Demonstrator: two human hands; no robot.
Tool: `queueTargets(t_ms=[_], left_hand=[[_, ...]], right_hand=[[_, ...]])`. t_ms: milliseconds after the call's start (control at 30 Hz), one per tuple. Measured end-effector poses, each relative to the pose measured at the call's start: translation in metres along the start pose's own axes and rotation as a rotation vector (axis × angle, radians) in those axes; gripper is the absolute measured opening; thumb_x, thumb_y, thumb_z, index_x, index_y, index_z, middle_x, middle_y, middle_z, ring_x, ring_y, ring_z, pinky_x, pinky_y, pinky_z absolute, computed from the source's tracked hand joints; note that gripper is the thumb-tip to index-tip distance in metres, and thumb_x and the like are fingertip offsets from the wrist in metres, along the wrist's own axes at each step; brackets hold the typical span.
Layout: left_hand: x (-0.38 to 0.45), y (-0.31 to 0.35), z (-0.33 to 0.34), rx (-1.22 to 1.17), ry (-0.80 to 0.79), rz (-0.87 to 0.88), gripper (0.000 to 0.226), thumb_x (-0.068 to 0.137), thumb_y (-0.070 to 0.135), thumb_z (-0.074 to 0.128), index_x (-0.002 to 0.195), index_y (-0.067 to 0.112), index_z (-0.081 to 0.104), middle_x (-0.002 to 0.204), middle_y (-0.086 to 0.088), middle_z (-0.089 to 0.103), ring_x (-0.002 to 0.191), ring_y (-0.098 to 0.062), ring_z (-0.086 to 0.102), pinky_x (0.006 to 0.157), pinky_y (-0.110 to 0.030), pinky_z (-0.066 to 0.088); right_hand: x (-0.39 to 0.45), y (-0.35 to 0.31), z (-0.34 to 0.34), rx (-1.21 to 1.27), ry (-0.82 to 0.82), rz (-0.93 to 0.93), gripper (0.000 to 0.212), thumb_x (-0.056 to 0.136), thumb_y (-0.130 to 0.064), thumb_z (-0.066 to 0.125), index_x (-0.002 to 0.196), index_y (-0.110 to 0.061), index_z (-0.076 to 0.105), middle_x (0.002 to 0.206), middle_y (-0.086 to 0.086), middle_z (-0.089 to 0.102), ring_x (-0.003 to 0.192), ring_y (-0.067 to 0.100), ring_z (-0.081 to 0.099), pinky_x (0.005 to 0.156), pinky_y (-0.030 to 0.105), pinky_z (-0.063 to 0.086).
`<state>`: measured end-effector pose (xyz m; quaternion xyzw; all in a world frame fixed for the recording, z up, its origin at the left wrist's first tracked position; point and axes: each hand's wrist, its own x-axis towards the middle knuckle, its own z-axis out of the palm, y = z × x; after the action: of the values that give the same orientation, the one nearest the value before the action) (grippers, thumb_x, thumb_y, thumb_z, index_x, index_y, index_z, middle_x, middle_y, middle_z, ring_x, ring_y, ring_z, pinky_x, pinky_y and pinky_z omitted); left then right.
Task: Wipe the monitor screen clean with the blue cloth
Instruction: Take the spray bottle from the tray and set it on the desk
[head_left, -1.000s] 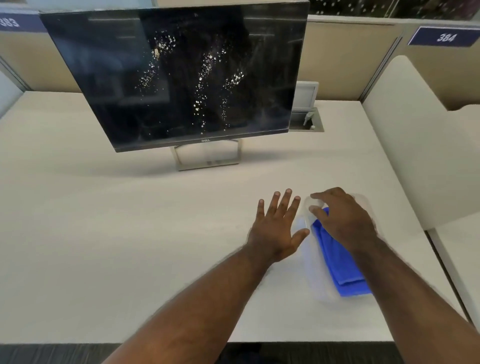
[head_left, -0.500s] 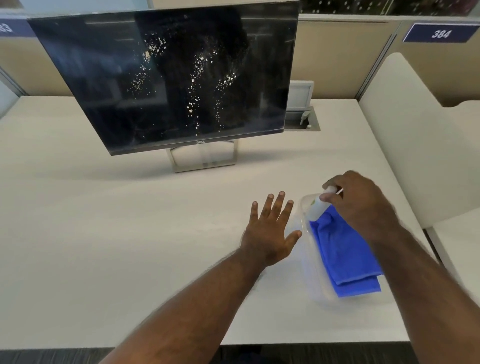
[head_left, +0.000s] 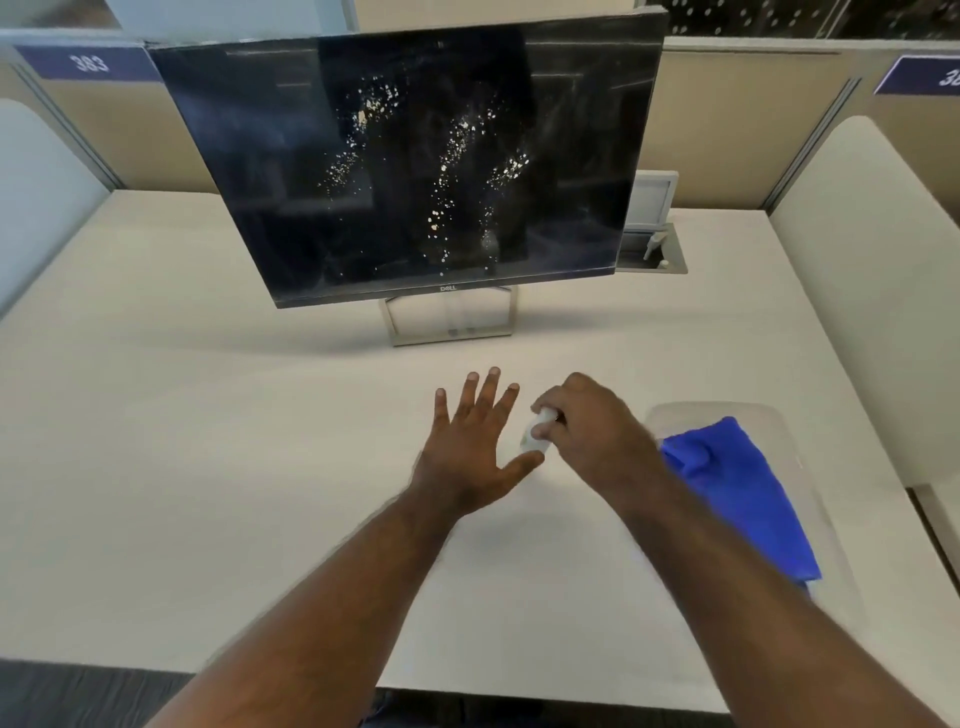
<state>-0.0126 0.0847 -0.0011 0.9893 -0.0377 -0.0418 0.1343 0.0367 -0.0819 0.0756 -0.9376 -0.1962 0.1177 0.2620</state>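
A black monitor (head_left: 415, 166) stands at the back of the desk, its dark screen speckled with white spots near the middle. The folded blue cloth (head_left: 743, 493) lies in a clear shallow tray (head_left: 727, 410) to the right. My right hand (head_left: 592, 431) hovers left of the tray, shut on a small white bottle (head_left: 535, 434). My left hand (head_left: 472, 447) is spread flat with fingers apart, just left of the bottle, its thumb close under it.
The pale desk (head_left: 208, 467) extends left and toward me. A cable box with an open lid (head_left: 652, 228) sits behind the monitor's right edge. A white divider panel (head_left: 872, 291) bounds the right side; cubicle walls run along the back.
My right hand lifted the small white bottle out of the tray and carried it left toward my left hand. The cloth now lies uncovered in the tray.
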Motion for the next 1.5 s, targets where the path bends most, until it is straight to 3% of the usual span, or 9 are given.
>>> queueTargets(t_ms=[167, 300, 433, 600, 767, 933, 1133, 1300, 1500], left_hand=[[-0.01, -0.007, -0.011, -0.268, -0.003, 0.037, 0.06, 0.09, 0.063, 0.04, 0.14, 0.032, 0.05, 0.162, 0.008, 0.024, 0.152, -0.015, 0.008, 0.12, -0.041, 0.01], [-0.017, -0.013, -0.011, -0.439, 0.007, -0.185, 0.033, 0.09, 0.054, 0.057, 0.113, 0.033, 0.067, 0.113, 0.011, 0.071, 0.107, -0.014, 0.06, 0.081, -0.029, 0.047], [-0.021, -0.014, -0.005, -0.648, 0.003, -0.288, 0.031, 0.086, 0.058, 0.062, 0.087, 0.028, 0.071, 0.072, 0.005, 0.067, 0.068, -0.015, 0.054, 0.065, -0.034, 0.047], [-0.02, -0.013, 0.003, -0.799, -0.008, -0.328, 0.035, 0.076, 0.056, 0.064, 0.081, 0.022, 0.071, 0.075, -0.007, 0.07, 0.067, -0.016, 0.052, 0.071, -0.046, 0.052], [-0.016, -0.021, 0.006, -0.763, -0.032, -0.376, 0.012, 0.078, 0.047, 0.073, 0.069, 0.05, 0.065, 0.054, 0.018, 0.056, 0.053, -0.001, 0.046, 0.057, -0.029, 0.042], [-0.016, -0.021, 0.009, -0.815, -0.041, -0.373, 0.041, 0.071, 0.053, 0.071, 0.11, 0.039, 0.072, 0.113, 0.024, 0.07, 0.105, 0.0, 0.064, 0.095, -0.035, 0.052], [-0.03, -0.026, 0.012, -0.744, -0.032, -0.29, 0.062, 0.079, 0.047, 0.075, 0.137, 0.04, 0.053, 0.138, 0.023, 0.055, 0.12, -0.002, 0.056, 0.102, -0.025, 0.047], [-0.045, -0.04, 0.019, -0.574, -0.097, -0.211, 0.074, 0.089, 0.031, 0.065, 0.153, 0.028, 0.029, 0.159, 0.012, 0.027, 0.143, -0.009, 0.032, 0.112, -0.019, 0.023], [-0.06, -0.048, 0.029, -0.092, -0.13, -0.339, 0.069, 0.099, 0.034, 0.039, 0.157, 0.021, 0.005, 0.166, 0.0, -0.008, 0.152, -0.025, -0.009, 0.12, -0.052, 0.002]], right_hand=[[-0.005, -0.019, 0.029, 0.048, -0.042, -0.012, 0.006, 0.085, -0.031, 0.06, 0.088, -0.03, 0.066, 0.088, -0.01, 0.053, 0.078, 0.009, 0.056, 0.069, 0.032, 0.049], [-0.006, -0.026, 0.034, 0.042, -0.059, -0.065, 0.011, 0.087, -0.028, 0.057, 0.091, -0.027, 0.067, 0.094, -0.01, 0.059, 0.086, 0.011, 0.056, 0.072, 0.031, 0.049], [-0.005, -0.024, 0.036, 0.028, -0.085, -0.131, 0.013, 0.09, -0.025, 0.057, 0.094, -0.024, 0.07, 0.096, -0.01, 0.064, 0.088, 0.011, 0.057, 0.067, 0.018, 0.04], [0.0, -0.018, 0.035, 0.005, -0.142, -0.143, 0.014, 0.089, -0.022, 0.055, 0.088, -0.027, 0.068, 0.09, -0.01, 0.064, 0.084, 0.012, 0.059, 0.072, 0.033, 0.049], [0.009, -0.022, 0.021, 0.012, -0.117, -0.24, 0.017, 0.091, -0.028, 0.056, 0.102, -0.037, 0.065, 0.094, -0.018, 0.069, 0.09, 0.005, 0.06, 0.075, 0.031, 0.051], [0.029, -0.017, 0.008, 0.119, 0.047, -0.175, 0.02, 0.084, -0.024, 0.066, 0.102, -0.034, 0.069, 0.102, -0.017, 0.07, 0.091, 0.001, 0.059, 0.08, 0.024, 0.048], [0.012, 0.034, 0.054, 0.127, 0.024, 0.065, 0.023, 0.083, -0.014, 0.071, 0.103, -0.024, 0.068, 0.101, -0.008, 0.059, 0.091, 0.009, 0.06, 0.081, 0.021, 0.041], [-0.012, 0.052, 0.097, 0.055, -0.02, 0.046, 0.023, 0.086, -0.007, 0.066, 0.107, -0.016, 0.067, 0.106, 0.003, 0.064, 0.097, 0.02, 0.062, 0.082, 0.025, 0.043], [-0.023, 0.051, 0.108, -0.091, -0.004, 0.019, 0.022, 0.089, -0.015, 0.062, 0.109, -0.021, 0.068, 0.106, -0.004, 0.066, 0.101, 0.023, 0.057, 0.08, 0.037, 0.047]])
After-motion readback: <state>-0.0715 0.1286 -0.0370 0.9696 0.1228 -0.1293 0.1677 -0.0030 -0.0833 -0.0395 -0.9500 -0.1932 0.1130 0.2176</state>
